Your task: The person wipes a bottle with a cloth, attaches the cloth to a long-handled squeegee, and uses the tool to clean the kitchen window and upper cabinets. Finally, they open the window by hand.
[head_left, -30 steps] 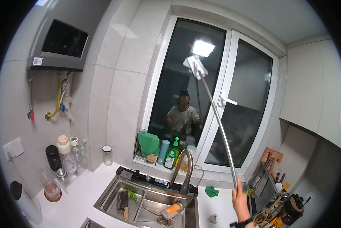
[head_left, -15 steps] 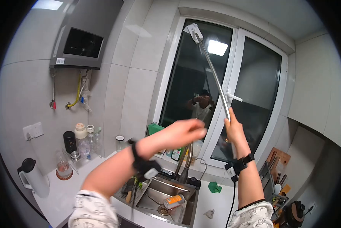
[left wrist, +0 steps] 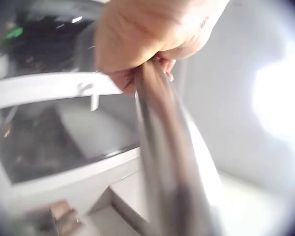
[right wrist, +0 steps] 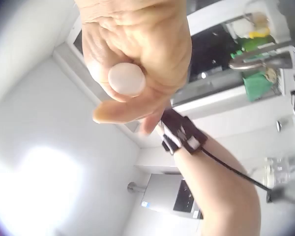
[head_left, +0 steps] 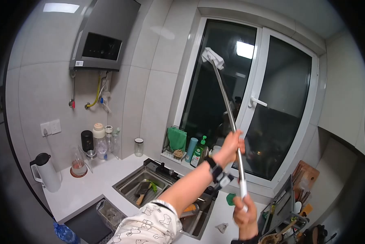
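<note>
A long metal pole [head_left: 224, 94] runs up to a flat head wrapped in white cloth [head_left: 213, 58], which lies against the left window pane [head_left: 198, 93]. My left hand [head_left: 230, 149] grips the pole around its middle; in the left wrist view the fingers of that hand [left wrist: 157, 29] wrap the shiny tube [left wrist: 167, 147]. Lower down, at the white handle [head_left: 243, 188], my right hand [head_left: 246, 215] holds the pole's end. The right wrist view has the round white end cap [right wrist: 127, 79] showing within the curled right hand [right wrist: 137, 54].
Below the window is a sink [head_left: 140, 177] holding a cleaver and an orange-labelled bottle. A green soap bottle [head_left: 198, 152] and a green cloth [head_left: 177, 139] stand on the sill. White kettle [head_left: 47, 173] at left, dish rack [head_left: 282, 207] at right, window handle [head_left: 258, 102] mid-window.
My left hand has come up from the left and taken hold of the pole. My right hand is now lower, at the pole's end. The cloth head went up the pane, then down somewhat.
</note>
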